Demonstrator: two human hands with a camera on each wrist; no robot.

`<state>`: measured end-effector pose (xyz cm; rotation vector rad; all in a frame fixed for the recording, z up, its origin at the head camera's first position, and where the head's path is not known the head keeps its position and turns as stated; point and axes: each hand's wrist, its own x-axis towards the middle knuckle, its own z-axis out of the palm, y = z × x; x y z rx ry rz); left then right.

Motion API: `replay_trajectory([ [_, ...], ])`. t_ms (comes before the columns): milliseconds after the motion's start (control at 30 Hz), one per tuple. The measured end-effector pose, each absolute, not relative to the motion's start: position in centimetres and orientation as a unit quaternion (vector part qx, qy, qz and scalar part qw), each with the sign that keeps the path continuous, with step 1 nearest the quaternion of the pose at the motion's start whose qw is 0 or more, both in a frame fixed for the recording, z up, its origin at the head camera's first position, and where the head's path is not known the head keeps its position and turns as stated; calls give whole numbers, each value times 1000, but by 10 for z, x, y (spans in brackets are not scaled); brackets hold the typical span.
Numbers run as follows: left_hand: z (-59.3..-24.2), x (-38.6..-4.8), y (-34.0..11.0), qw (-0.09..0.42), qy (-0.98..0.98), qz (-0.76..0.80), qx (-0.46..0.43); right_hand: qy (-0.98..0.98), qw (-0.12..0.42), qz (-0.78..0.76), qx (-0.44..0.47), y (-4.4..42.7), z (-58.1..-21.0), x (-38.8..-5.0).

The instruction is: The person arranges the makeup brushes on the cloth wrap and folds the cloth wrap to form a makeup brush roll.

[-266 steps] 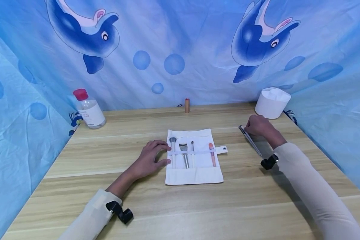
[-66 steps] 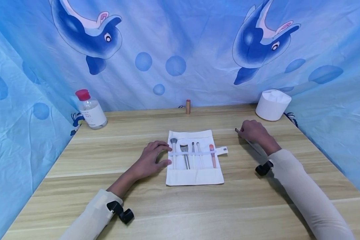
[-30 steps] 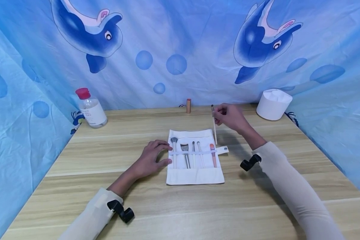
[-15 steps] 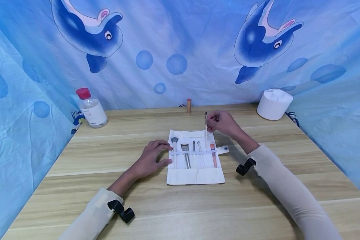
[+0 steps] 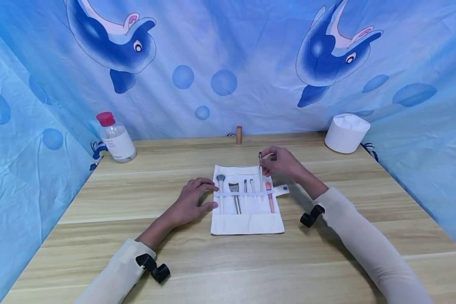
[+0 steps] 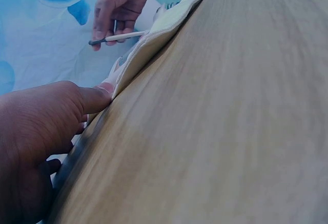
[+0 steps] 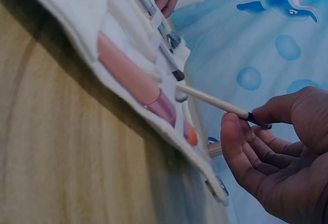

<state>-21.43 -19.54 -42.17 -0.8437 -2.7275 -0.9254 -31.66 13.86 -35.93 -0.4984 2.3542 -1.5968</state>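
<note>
A white fabric brush roll lies unrolled on the table, with several makeup brushes tucked under its elastic band, among them a fluffy grey one and a pink-handled one. My right hand pinches a slim makeup brush near its dark tip, between thumb and fingers. The pale handle points down to the band, left of the pink brush. Whether it sits under the band is hard to tell. My left hand rests at the roll's left edge, fingers relaxed, its thumb touching the cloth.
A clear bottle with a red cap stands at the back left. A small brown tube stands at the back middle and a white round holder at the back right. A snap tab sticks out from the roll's right side.
Another slim brush was added to the roll earlier. My right hand has since picked a brush up from the right, carried it left and lowered it toward the band. The left hand stays put.
</note>
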Motion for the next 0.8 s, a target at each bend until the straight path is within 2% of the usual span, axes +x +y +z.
replay_trajectory([
  [400, -421, -214, -195, 70, -908, -305, -279, 828, 157, -505, -185, 139, -365, -312],
  [800, -421, -214, -196, 67, -908, -305, -279, 887, 106, -404, -198, 139, -365, -307],
])
